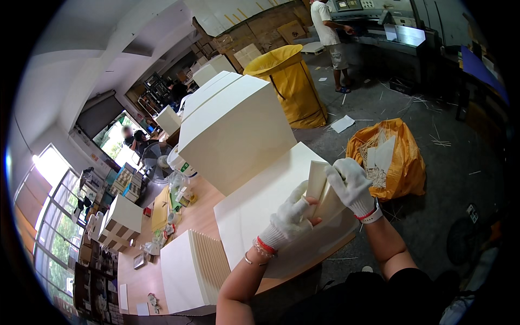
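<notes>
Both my hands wear white knit gloves, and the fingertips of my left hand (291, 216) are bare. Between them I hold a narrow white folded piece of card or paper (316, 181), tilted up over the table's front edge. My left hand's fingers are closed on its left side. At its upper right, my right hand (351, 185) pinches it with bent fingers. Beneath them lies a large flat white sheet (244, 208). Whether the held piece is one layer or several, I cannot tell.
A tall white block-shaped stack (238, 135) stands behind the sheet. Left on the wooden table (203, 200) is a stack of white boards (181, 271). An orange bag of paper scraps (406, 168) and a yellow bag (298, 86) stand on the floor. A person (327, 32) is by a machine (374, 24).
</notes>
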The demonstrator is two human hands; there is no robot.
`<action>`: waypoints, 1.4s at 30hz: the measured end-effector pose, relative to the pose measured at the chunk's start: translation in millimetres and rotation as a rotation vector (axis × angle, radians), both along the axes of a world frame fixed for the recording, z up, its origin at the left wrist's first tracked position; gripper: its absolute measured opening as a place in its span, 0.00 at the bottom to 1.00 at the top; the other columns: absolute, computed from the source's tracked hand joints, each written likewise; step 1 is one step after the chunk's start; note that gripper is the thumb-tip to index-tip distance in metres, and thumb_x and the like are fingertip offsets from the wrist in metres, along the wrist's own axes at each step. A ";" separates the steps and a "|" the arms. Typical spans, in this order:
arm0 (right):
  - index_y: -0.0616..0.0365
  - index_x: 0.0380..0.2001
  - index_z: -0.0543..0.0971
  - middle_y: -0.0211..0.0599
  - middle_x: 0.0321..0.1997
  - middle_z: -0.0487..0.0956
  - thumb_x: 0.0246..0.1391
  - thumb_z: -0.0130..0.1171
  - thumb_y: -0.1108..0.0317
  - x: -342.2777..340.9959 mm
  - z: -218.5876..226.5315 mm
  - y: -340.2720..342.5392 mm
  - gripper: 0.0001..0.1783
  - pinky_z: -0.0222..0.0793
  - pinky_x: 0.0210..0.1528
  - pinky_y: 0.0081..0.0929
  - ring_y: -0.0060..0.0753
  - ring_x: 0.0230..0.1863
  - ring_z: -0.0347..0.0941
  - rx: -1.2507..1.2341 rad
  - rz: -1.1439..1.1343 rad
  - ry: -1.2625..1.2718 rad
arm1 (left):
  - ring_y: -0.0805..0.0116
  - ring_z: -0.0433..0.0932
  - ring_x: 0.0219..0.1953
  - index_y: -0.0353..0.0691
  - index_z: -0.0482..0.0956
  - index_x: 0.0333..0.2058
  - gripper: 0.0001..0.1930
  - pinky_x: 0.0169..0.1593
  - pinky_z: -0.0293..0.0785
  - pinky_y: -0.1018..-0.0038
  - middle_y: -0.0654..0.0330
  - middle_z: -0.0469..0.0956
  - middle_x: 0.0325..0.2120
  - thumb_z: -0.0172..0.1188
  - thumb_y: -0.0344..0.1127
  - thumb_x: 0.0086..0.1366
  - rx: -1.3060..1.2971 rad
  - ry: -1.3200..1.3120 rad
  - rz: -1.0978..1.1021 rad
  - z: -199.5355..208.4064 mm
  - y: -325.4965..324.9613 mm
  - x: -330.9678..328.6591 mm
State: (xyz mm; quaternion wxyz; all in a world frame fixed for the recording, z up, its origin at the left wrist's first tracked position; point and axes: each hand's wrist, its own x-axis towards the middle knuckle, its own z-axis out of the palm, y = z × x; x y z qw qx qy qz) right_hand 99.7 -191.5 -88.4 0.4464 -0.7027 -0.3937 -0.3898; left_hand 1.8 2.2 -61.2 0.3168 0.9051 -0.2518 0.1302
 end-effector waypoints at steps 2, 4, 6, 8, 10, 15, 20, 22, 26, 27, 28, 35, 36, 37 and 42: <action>0.63 0.28 0.75 0.39 0.26 0.71 0.60 0.57 0.70 1.5 -2.8 0.1 0.09 0.66 0.35 0.39 0.44 0.30 0.69 0.001 -0.048 -0.086 | 0.45 0.77 0.52 0.42 0.77 0.52 0.26 0.52 0.75 0.64 0.41 0.66 0.60 0.70 0.26 0.52 -0.003 -0.030 0.025 -2.7 -0.1 -1.1; 0.63 0.28 0.75 0.39 0.26 0.71 0.60 0.57 0.71 0.3 -2.2 0.5 0.08 0.66 0.35 0.39 0.44 0.30 0.69 0.037 -0.006 -0.010 | 0.44 0.76 0.52 0.41 0.77 0.51 0.25 0.51 0.76 0.62 0.41 0.66 0.60 0.70 0.27 0.52 -0.022 -0.024 0.034 -3.4 0.2 -1.5; 0.63 0.29 0.76 0.39 0.27 0.71 0.59 0.57 0.71 -4.1 3.1 -1.2 0.07 0.66 0.34 0.38 0.43 0.31 0.70 0.113 0.122 0.227 | 0.43 0.75 0.53 0.42 0.77 0.51 0.25 0.52 0.76 0.62 0.40 0.65 0.61 0.71 0.28 0.53 -0.054 0.017 0.024 -0.4 -1.3 -1.4; 0.63 0.30 0.76 0.38 0.28 0.72 0.59 0.57 0.73 -2.1 -1.8 -1.4 0.05 0.66 0.34 0.38 0.43 0.31 0.70 0.050 0.065 0.120 | 0.44 0.75 0.55 0.43 0.77 0.53 0.27 0.55 0.73 0.65 0.40 0.63 0.63 0.70 0.26 0.53 -0.008 -0.029 -0.009 -8.7 5.4 1.2; 0.63 0.31 0.77 0.38 0.28 0.72 0.59 0.57 0.73 -2.1 -2.4 -1.1 0.04 0.67 0.35 0.37 0.43 0.31 0.70 0.010 0.023 0.031 | 0.46 0.75 0.56 0.43 0.77 0.53 0.27 0.56 0.71 0.66 0.40 0.62 0.64 0.70 0.25 0.53 0.037 0.032 -0.021 -8.9 8.9 1.5; 0.62 0.32 0.78 0.37 0.29 0.72 0.59 0.57 0.73 -0.6 -2.2 -1.0 0.03 0.67 0.35 0.37 0.43 0.32 0.70 -0.036 -0.056 -0.086 | 0.50 0.76 0.55 0.40 0.78 0.48 0.22 0.56 0.71 0.66 0.40 0.61 0.65 0.71 0.26 0.53 0.052 -0.014 0.020 -8.3 5.6 1.2; 0.61 0.30 0.77 0.39 0.26 0.70 0.57 0.60 0.71 1.4 -6.9 0.9 0.05 0.67 0.34 0.39 0.44 0.30 0.70 0.050 -0.017 -0.018 | 0.52 0.77 0.53 0.39 0.78 0.46 0.20 0.55 0.72 0.66 0.39 0.60 0.65 0.69 0.25 0.53 -0.100 0.024 -0.014 -11.0 4.4 1.6; 0.61 0.29 0.76 0.40 0.24 0.69 0.57 0.60 0.70 0.7 -6.0 0.3 0.06 0.67 0.34 0.39 0.45 0.30 0.69 0.110 0.040 0.084 | 0.51 0.77 0.52 0.38 0.77 0.47 0.20 0.54 0.72 0.66 0.39 0.60 0.65 0.66 0.23 0.53 -0.090 0.014 -0.028 -8.4 3.4 1.3; 0.61 0.27 0.75 0.41 0.24 0.69 0.57 0.61 0.69 -0.8 -2.9 1.9 0.08 0.66 0.34 0.40 0.46 0.29 0.69 0.132 0.054 0.092 | 0.50 0.77 0.52 0.37 0.77 0.47 0.20 0.54 0.72 0.66 0.40 0.61 0.64 0.58 0.18 0.53 0.026 -0.021 -0.062 -0.4 3.3 0.1; 0.61 0.27 0.75 0.41 0.24 0.69 0.57 0.60 0.69 -0.4 -3.0 2.2 0.08 0.66 0.34 0.40 0.46 0.29 0.69 0.112 0.031 0.054 | 0.49 0.77 0.52 0.37 0.77 0.47 0.20 0.54 0.72 0.66 0.40 0.61 0.64 0.58 0.18 0.53 0.035 -0.014 -0.065 -0.2 3.4 0.5; 0.61 0.28 0.75 0.41 0.24 0.70 0.58 0.60 0.70 0.2 -3.7 1.9 0.08 0.67 0.34 0.39 0.46 0.29 0.69 0.082 0.009 0.005 | 0.49 0.77 0.52 0.37 0.77 0.47 0.20 0.53 0.72 0.66 0.41 0.61 0.64 0.58 0.17 0.53 0.044 -0.007 -0.070 -0.2 3.4 0.9; 0.62 0.35 0.78 0.40 0.29 0.72 0.57 0.58 0.75 2.6 -11.4 1.3 0.04 0.67 0.33 0.39 0.46 0.31 0.70 0.057 -0.052 -0.113 | 0.47 0.73 0.58 0.40 0.77 0.43 0.20 0.57 0.71 0.65 0.40 0.58 0.66 0.71 0.24 0.50 -0.079 0.082 0.019 -1.5 -1.5 -2.5; 0.62 0.36 0.79 0.39 0.29 0.72 0.57 0.58 0.75 2.5 -10.7 0.9 0.04 0.67 0.33 0.39 0.46 0.31 0.70 0.054 -0.074 -0.178 | 0.47 0.72 0.59 0.41 0.77 0.43 0.21 0.57 0.70 0.65 0.40 0.58 0.66 0.72 0.24 0.50 -0.098 0.101 0.033 0.0 -2.4 -3.5; 0.61 0.36 0.79 0.40 0.30 0.72 0.56 0.58 0.75 2.5 -10.6 0.5 0.05 0.67 0.33 0.39 0.46 0.31 0.70 0.057 -0.056 -0.156 | 0.45 0.72 0.59 0.41 0.76 0.44 0.21 0.57 0.72 0.64 0.40 0.57 0.67 0.72 0.24 0.50 -0.096 0.096 0.027 -0.5 -1.9 -3.2; 0.60 0.40 0.79 0.41 0.33 0.74 0.56 0.58 0.74 -0.4 -8.7 -6.9 0.08 0.70 0.37 0.38 0.46 0.34 0.73 0.109 0.120 0.153 | 0.44 0.75 0.56 0.43 0.77 0.49 0.24 0.52 0.77 0.64 0.42 0.59 0.66 0.69 0.23 0.51 -0.079 0.002 -0.008 -7.7 4.9 2.3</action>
